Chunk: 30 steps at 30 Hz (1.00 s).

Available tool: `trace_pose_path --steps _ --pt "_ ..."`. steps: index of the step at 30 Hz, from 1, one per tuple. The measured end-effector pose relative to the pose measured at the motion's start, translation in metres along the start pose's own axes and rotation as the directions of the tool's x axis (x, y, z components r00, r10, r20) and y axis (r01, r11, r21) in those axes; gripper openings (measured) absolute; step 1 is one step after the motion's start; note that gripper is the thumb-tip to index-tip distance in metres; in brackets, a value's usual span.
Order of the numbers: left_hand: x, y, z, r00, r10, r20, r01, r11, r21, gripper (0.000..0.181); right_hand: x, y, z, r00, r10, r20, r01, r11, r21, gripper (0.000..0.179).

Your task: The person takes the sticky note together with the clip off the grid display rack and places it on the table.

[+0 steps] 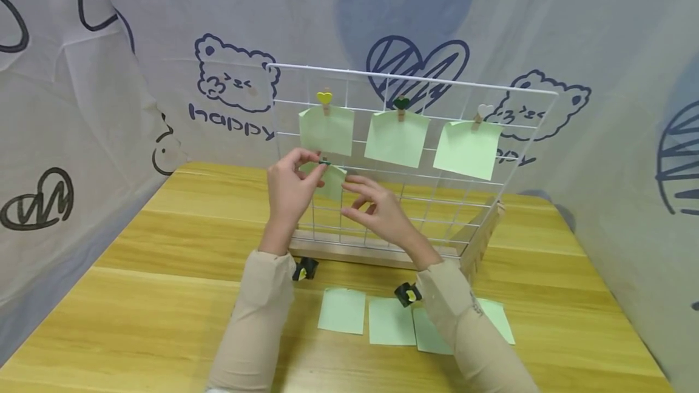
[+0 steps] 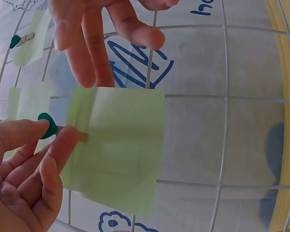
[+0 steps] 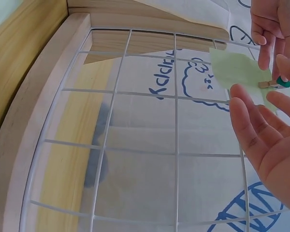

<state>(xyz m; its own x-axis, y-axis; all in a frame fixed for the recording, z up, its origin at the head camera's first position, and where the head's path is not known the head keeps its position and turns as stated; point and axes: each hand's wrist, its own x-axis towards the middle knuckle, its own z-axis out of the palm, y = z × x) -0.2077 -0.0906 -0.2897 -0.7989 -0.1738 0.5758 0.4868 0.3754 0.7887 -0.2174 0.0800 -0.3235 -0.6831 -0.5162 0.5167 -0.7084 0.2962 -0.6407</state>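
My left hand (image 1: 289, 193) pinches a small wooden clothespin with a dark green heart (image 2: 48, 125) between thumb and fingers. That clothespin sits at the top edge of a pale green sticky note (image 2: 123, 145), which lies against the white wire grid panel (image 1: 360, 168). Beside the note's right edge is my right hand (image 1: 382, 214), its fingers loosely bent and holding nothing. Its fingertips (image 2: 87, 79) are at the note's edge; whether they press on it I cannot tell. Above hang three more notes, under a yellow heart clothespin (image 1: 324, 100), a dark green one (image 1: 401, 105) and a white one (image 1: 483, 113).
The grid stands in a wooden base (image 1: 360, 250) on a wood-grain table (image 1: 164, 296). Several green notes (image 1: 341, 311) lie in front of it, partly behind the right sleeve (image 1: 464, 314). Black wrist straps (image 1: 304, 268) show by both cuffs. A patterned cloth (image 1: 306, 5) hangs behind.
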Motion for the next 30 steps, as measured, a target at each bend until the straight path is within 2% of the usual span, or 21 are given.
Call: trace_pose_path --steps 4,12,18,22,26,30 --pt "0.000 -0.002 -0.001 1.000 -0.007 0.017 0.007 1.000 -0.016 0.011 0.001 0.001 0.001 1.000 0.011 -0.009 -0.011 1.000 0.014 0.040" --pt "0.002 -0.008 -0.004 0.998 0.010 0.060 -0.004 0.995 -0.104 0.011 0.000 0.001 0.002 0.999 0.038 -0.010 -0.038 0.999 0.033 0.039" --pt "0.004 -0.014 -0.006 0.995 0.007 0.102 0.013 0.982 -0.190 0.012 0.001 -0.002 0.004 0.998 0.056 -0.014 -0.055 0.997 0.045 0.038" --pt "0.005 -0.018 -0.007 0.994 0.023 0.111 0.005 0.970 -0.242 0.011 0.003 -0.008 0.004 0.996 0.087 -0.002 -0.087 0.993 0.081 0.037" --pt "0.005 -0.020 -0.007 0.992 0.040 0.121 -0.005 0.961 -0.278 0.014 0.002 -0.023 0.001 0.993 0.118 0.021 -0.119 0.983 0.142 0.036" --pt "0.006 -0.022 -0.007 0.989 0.065 0.135 -0.025 0.960 -0.279 0.022 0.001 -0.032 0.000 0.990 0.138 0.041 -0.143 0.972 0.184 0.036"
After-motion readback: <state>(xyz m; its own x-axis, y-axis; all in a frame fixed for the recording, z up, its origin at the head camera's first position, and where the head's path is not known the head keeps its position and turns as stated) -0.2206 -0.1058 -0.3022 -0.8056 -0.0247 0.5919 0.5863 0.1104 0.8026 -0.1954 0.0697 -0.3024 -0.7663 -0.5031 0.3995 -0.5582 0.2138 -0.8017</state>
